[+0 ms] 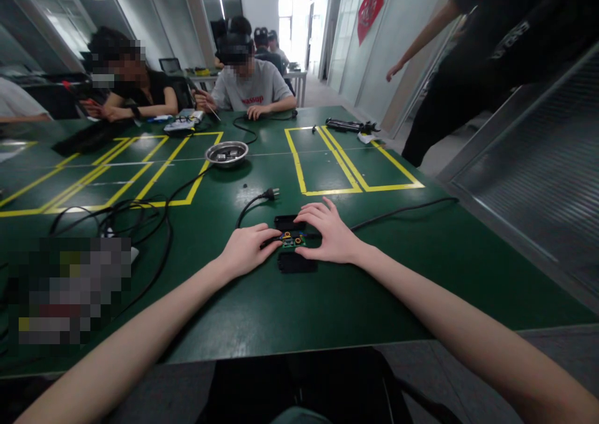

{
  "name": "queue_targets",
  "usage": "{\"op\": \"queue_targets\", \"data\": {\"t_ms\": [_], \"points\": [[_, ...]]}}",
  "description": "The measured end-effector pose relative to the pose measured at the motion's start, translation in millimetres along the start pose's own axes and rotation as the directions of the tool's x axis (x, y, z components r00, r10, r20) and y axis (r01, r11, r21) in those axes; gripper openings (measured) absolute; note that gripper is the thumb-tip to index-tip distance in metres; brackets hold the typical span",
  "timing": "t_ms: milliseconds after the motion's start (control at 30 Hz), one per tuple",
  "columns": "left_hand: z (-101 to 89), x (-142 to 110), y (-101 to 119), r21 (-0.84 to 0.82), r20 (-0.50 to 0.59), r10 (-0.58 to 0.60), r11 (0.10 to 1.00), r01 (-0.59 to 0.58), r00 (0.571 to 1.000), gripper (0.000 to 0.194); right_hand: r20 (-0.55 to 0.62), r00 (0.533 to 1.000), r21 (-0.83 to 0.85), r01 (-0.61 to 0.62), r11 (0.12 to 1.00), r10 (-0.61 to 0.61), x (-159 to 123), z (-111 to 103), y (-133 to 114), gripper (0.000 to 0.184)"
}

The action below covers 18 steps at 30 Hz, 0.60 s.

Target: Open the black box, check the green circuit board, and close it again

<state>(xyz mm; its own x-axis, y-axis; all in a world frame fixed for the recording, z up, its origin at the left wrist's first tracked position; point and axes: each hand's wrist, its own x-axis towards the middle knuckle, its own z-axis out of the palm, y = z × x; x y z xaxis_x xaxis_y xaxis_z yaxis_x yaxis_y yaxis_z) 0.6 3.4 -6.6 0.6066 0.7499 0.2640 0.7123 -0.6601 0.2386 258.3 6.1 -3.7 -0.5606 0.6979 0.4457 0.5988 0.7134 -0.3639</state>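
Note:
A small green circuit board with copper-coloured coils lies in front of me, between two black plastic case halves, the upper half and the lower half. My left hand pinches the board's left end between thumb and fingers, where a dark cable end partly shows. Around the board's right end curves my right hand, thumb and fingers apart. Its thumb is at the board's lower right edge, and its fingertips are over the upper case half. Whether those fingertips touch the case is unclear.
Beyond my hands lie a power plug and a metal bowl with small metal parts. A black cable runs right. Tangled cables lie left. A black tripod rests far right. People sit opposite; one stands at right.

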Motion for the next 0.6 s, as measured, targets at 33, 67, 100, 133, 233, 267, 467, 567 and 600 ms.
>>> {"op": "queue_targets", "data": {"t_ms": [33,67,100,133,233,267,467,567,600], "points": [[0.1,0,0,0.000,0.002,0.002,1.000,-0.002,1.000,0.029,-0.015,1.000,0.017,0.016,1.000,-0.016,0,-4,1,0.039],[0.2,0,0,0.000,0.003,0.003,1.000,-0.003,1.000,0.029,-0.017,0.999,0.029,0.031,0.999,-0.030,0,-9,3,0.034],[0.3,0,-1,-0.002,0.003,0.004,1.000,-0.004,1.000,0.029,-0.005,0.999,0.035,0.040,0.999,-0.040,0,-13,5,0.028],[0.3,0,-1,-0.008,0.001,0.003,1.000,-0.003,1.000,0.029,0.021,0.999,0.039,0.037,0.999,-0.037,-1,-18,9,0.021],[-0.4,0,-2,-0.057,-0.010,-0.004,0.998,0.003,1.000,0.027,0.139,0.990,0.062,-0.030,0.998,0.021,-5,-27,20,0.003],[-1.1,0,-3,-0.087,-0.014,-0.002,0.996,0.001,1.000,0.026,0.176,0.984,0.075,-0.054,0.996,0.040,-7,-29,23,0.005],[-6.6,0,-5,-0.290,-0.065,0.011,0.957,-0.029,0.998,0.021,0.235,0.972,0.103,-0.056,0.993,0.030,-8,-32,27,0.009],[-9.0,0,-5,-0.318,-0.079,0.010,0.947,-0.035,0.997,0.019,0.250,0.968,0.116,-0.051,0.992,0.021,-7,-32,24,0.006],[-10.0,0,-5,-0.324,-0.079,0.015,0.945,-0.040,0.997,0.019,0.250,0.968,0.118,-0.050,0.992,0.019,-8,-32,23,0.006]]}}
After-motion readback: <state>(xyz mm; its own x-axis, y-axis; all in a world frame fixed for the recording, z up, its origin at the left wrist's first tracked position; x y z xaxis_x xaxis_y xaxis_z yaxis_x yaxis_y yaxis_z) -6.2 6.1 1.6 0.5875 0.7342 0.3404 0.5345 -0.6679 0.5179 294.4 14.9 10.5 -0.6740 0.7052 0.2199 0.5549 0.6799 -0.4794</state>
